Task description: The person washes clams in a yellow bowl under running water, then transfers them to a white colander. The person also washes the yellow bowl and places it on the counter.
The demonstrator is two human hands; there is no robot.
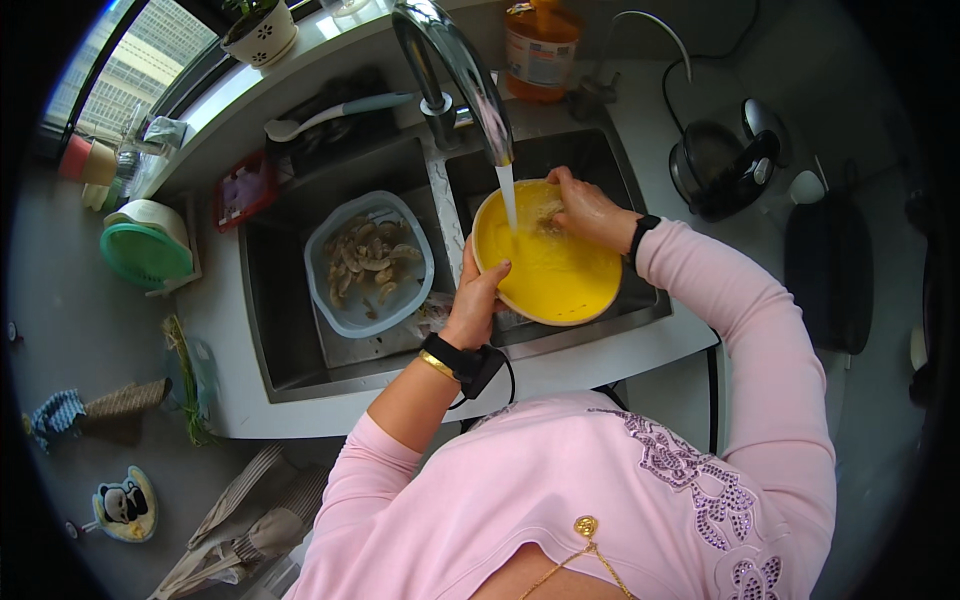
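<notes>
A round yellow bowl (562, 277) with a pale rim is tilted over the right sink basin. My left hand (476, 300) grips its left rim, thumb on top. My right hand (589, 206) reaches over the far right rim, its fingers at a light brown, fibrous-looking thing (551, 217) that may be a scrubber; part of it is hidden. Water runs from the chrome faucet (495, 112) into the bowl. In the left basin, a light blue plastic basin (370, 334) holds several shrimp (364, 259) in water.
A metal sink divider (448, 210) runs between the basins. Behind them lie a long-handled spoon (337, 116) and an orange pump bottle (540, 56). A red tray (247, 191) and green basket (146, 255) are left; a black kettle (720, 169) stands right. Green stalks (191, 390) lie near the left counter end.
</notes>
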